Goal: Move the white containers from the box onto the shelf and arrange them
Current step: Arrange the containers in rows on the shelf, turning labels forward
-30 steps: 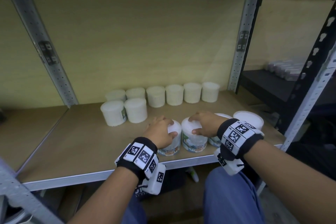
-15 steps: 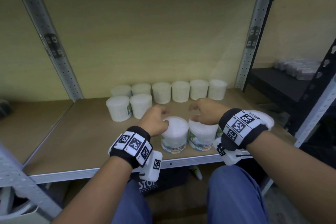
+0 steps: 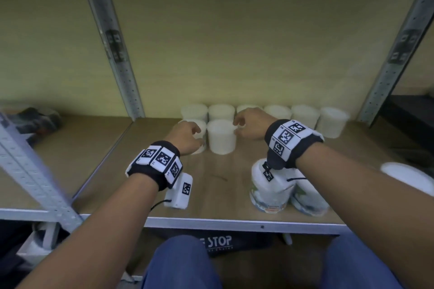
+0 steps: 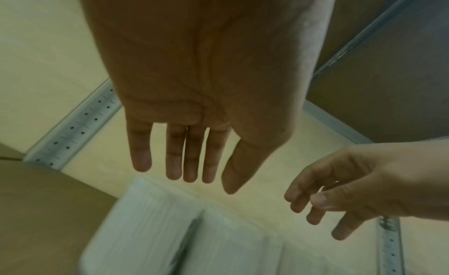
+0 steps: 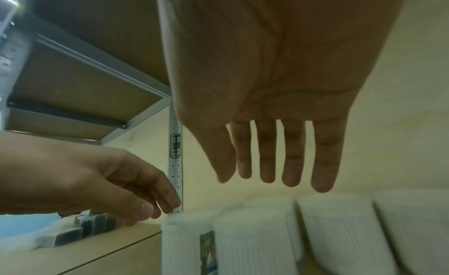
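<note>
Several plain white containers [image 3: 305, 116] stand in a row along the back of the wooden shelf [image 3: 211, 190]. Two more stand in front of that row: one in plain sight [image 3: 222, 138], one [image 3: 202, 148] mostly hidden under my left hand [image 3: 197, 134]. The left hand [image 4: 189, 175] hovers above them with straight fingers and holds nothing. My right hand [image 3: 237, 124] is just right of the visible front container, fingers relaxed and empty [image 5: 267, 179]. Two labelled white containers [image 3: 270, 185] [image 3: 310, 199] stand at the shelf's front edge under my right wrist.
Another white lidded container [image 3: 408, 178] sits at the far right of the shelf. Metal uprights [image 3: 117, 54] [image 3: 399, 54] frame the bay. Dark items [image 3: 35, 117] lie on the neighbouring left shelf. A dark bag [image 3: 218, 241] lies below, by my knees.
Both hands let go of the two labelled containers at the front edge and moved back and left to the front pair of plain containers. The labelled containers stayed put.
</note>
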`<action>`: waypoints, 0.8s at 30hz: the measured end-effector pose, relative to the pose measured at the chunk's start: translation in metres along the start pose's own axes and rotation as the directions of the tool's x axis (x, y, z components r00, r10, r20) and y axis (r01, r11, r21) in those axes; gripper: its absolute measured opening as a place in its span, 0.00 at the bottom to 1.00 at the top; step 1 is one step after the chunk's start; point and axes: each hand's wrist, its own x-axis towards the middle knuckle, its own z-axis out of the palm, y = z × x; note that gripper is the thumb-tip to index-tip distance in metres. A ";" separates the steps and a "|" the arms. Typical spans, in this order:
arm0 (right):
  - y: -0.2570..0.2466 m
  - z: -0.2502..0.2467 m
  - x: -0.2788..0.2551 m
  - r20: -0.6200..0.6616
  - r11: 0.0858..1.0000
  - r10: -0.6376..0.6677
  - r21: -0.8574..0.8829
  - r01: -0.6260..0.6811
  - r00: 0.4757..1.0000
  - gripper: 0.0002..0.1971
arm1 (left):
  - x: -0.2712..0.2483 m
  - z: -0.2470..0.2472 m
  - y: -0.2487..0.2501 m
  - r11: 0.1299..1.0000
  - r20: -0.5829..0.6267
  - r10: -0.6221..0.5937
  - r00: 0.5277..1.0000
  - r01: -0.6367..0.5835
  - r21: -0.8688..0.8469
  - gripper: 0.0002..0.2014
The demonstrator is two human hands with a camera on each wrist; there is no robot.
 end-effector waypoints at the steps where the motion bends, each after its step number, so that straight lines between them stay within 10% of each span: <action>1: -0.003 0.002 0.011 0.010 1.000 0.004 -0.006 -0.004 1.000 0.20 | 0.005 -0.002 -0.005 1.000 -0.004 -0.014 1.000 0.014 0.006 0.21; 15: -0.028 0.024 0.098 0.202 0.975 0.183 -0.163 -0.151 0.962 0.36 | 0.072 -0.005 -0.021 0.983 0.060 -0.051 0.997 0.039 0.177 0.25; 24: -0.020 0.030 0.106 0.110 0.977 0.135 -0.183 -0.114 0.985 0.32 | 0.075 0.001 -0.020 0.956 0.053 -0.002 0.999 -0.014 0.295 0.25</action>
